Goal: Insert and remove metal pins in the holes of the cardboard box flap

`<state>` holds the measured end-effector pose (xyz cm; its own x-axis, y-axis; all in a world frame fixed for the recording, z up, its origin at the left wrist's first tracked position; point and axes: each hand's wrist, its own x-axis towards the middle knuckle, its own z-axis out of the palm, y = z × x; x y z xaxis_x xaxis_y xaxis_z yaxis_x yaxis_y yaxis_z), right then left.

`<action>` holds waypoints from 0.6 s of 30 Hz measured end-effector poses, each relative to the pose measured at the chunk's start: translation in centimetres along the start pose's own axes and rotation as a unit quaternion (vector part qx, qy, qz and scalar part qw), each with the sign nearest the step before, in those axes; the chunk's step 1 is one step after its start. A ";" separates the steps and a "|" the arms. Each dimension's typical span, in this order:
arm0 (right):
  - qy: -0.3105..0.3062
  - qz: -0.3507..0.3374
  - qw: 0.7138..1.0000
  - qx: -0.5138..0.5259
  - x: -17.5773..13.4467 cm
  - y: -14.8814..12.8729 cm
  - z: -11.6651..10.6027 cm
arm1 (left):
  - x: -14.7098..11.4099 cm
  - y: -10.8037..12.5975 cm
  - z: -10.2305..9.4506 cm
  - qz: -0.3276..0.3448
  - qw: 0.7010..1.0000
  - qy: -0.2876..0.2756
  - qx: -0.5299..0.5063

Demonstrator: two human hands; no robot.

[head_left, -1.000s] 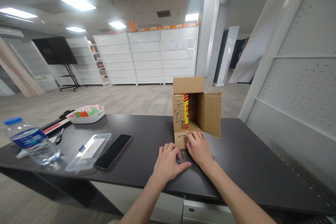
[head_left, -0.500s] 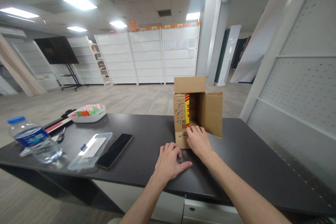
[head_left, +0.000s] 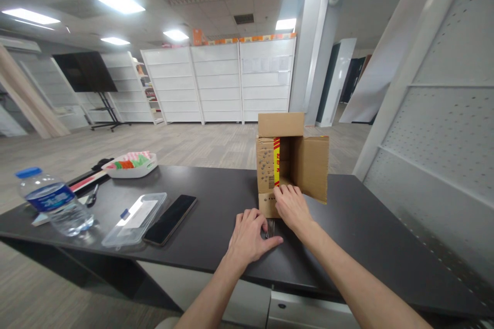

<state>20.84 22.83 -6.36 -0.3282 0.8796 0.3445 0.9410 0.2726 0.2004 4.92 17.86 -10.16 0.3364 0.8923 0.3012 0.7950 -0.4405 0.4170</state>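
A cardboard box (head_left: pixel 265 164) stands on the dark desk with its open side towards me and its flaps spread. Yellow-red tape runs down its left flap, which is dotted with many small round marks; a short row of dark dots lies on the lower flap (head_left: pixel 267 207). My right hand (head_left: pixel 294 208) is against that lower flap, fingers bent and closed; what they pinch, if anything, is hidden. My left hand (head_left: pixel 250 236) rests on the desk, thumb and fingers apart, around several thin metal pins (head_left: pixel 270 229) lying side by side, partly covered by the fingers.
To the left lie a black phone (head_left: pixel 171 219) and a clear plastic case (head_left: pixel 135 219). Farther left are a water bottle (head_left: pixel 56 200), a pen (head_left: pixel 92 196) and a white tray (head_left: pixel 131 170) with colourful packets. A perforated white panel (head_left: pixel 440 149) rises along the right side.
The view has shifted very slightly. Both hands, the box and the pins stay in the same places relative to one another.
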 end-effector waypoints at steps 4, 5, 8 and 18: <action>-0.008 0.007 1.000 0.014 0.1 -0.1 -0.5 | 0.0 -0.1 0.0 0.000 1.000 -0.003 -0.001; -0.006 0.010 1.000 0.018 0.1 -0.2 -0.6 | 0.0 -0.1 0.0 0.000 1.000 -0.003 -0.001; 0.004 0.016 0.999 0.032 0.1 -0.4 -1.3 | 0.0 -0.2 0.0 0.002 1.000 0.000 -0.001; 0.107 0.002 0.985 0.137 -3.8 -1.1 -1.3 | 0.1 0.0 0.2 0.002 1.000 0.009 0.012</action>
<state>20.98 18.67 -6.75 -0.3064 0.7869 0.5356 0.9199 0.3894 -0.0459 5.00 17.96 -10.30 0.3315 0.8883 0.3178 0.8054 -0.4418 0.3950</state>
